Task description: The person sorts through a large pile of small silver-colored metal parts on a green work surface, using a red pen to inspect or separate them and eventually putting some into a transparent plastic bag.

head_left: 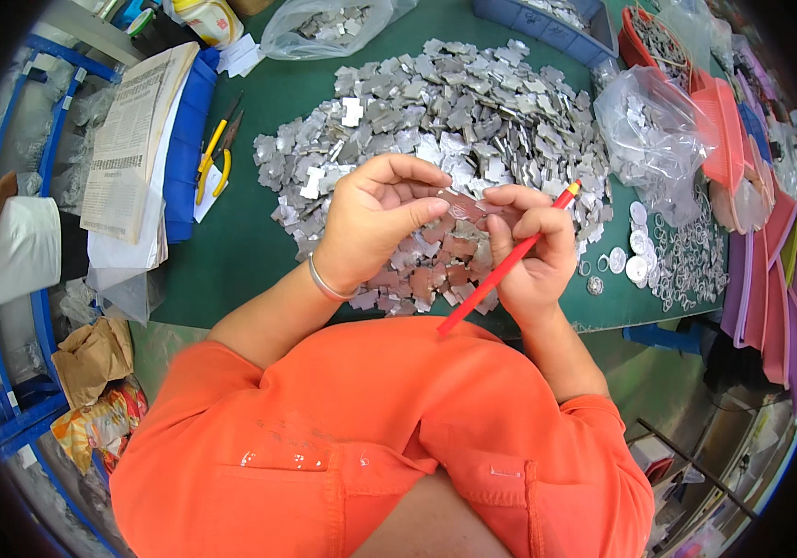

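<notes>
Over the near part of a big heap of small flat metal pieces (pixel 454 112), my two hands come close together. My left hand (pixel 361 219), with a band on its wrist, has thumb and fingers curled in a pinch at the edge of a small metal piece (pixel 461 206) that looks reddish-brown; its outline blends into the heap behind. A red pencil (pixel 491 282) slants through my right hand (pixel 536 251), its yellowish tip pointing up and away. The right fingertips are bent toward the same piece; whether they touch it is hard to tell.
Yellow-handled pliers (pixel 215 167) lie left of the heap, beside a blue tray (pixel 189 149) with papers. Clear bags (pixel 654 121), a blue bin (pixel 552 28) and red baskets (pixel 719 130) stand at the back and right. Metal discs and rings (pixel 686 251) lie on the green table (pixel 231 288).
</notes>
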The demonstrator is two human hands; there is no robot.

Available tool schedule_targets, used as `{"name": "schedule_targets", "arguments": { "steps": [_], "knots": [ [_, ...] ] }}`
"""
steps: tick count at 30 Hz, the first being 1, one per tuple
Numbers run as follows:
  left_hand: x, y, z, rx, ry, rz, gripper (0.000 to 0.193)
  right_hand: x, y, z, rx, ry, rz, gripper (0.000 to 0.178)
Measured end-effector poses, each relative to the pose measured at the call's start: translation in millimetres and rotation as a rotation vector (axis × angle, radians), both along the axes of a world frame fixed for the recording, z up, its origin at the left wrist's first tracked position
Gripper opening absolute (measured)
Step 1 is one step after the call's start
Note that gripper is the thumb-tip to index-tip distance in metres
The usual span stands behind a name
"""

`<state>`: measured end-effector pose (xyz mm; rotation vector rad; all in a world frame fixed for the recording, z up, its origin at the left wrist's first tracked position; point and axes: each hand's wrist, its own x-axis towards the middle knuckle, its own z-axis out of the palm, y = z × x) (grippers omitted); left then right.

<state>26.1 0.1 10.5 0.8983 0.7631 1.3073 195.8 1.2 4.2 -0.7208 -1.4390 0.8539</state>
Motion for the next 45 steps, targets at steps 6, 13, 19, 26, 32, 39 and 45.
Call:
{"name": "schedule_targets", "arguments": {
  "steps": [6, 13, 19, 26, 32, 39, 45],
  "knots": [
    [2.4, 1.1, 2.7, 0.642, 0.751, 0.288, 0.022, 9.0, 5.3, 15.1, -0.901, 0.234, 0.316, 0.012],
    [1.7, 7.0, 15.0, 0.911, 0.918, 0.329, 0.025, 20.1, 22.4, 13.6, 0.192, -0.080, -0.133, 0.019],
    [-15.9, 9.0, 5.2, 0.694, 0.910, 0.280, 0.016, 168.4, 115.0, 49.5, 0.403, -1.045, -1.059, 0.009],
    [-17.7, 18.6, -12.9, 0.723, 1.311, -0.023, 0.034, 67.2, 76.6, 17.0, -0.101, -0.630, -0.088, 0.014],
    [-19.1, 17.6, -11.1, 0.642, 1.212, -0.003, 0.032, 34.1, 86.6, -2.9, 0.073, -0.795, 0.022, 0.021],
    [-3.8, 12.3, 8.8, -0.033, 0.364, -0.008, 0.025, 22.1, 65.4, 7.5, 0.372, -0.658, -0.058, 0.016],
    [1.5, 15.1, 3.8, -0.154, 0.119, -0.050, 0.019, 4.6, 34.5, 12.1, 0.555, -0.604, -0.068, 0.028]
  ]
}}
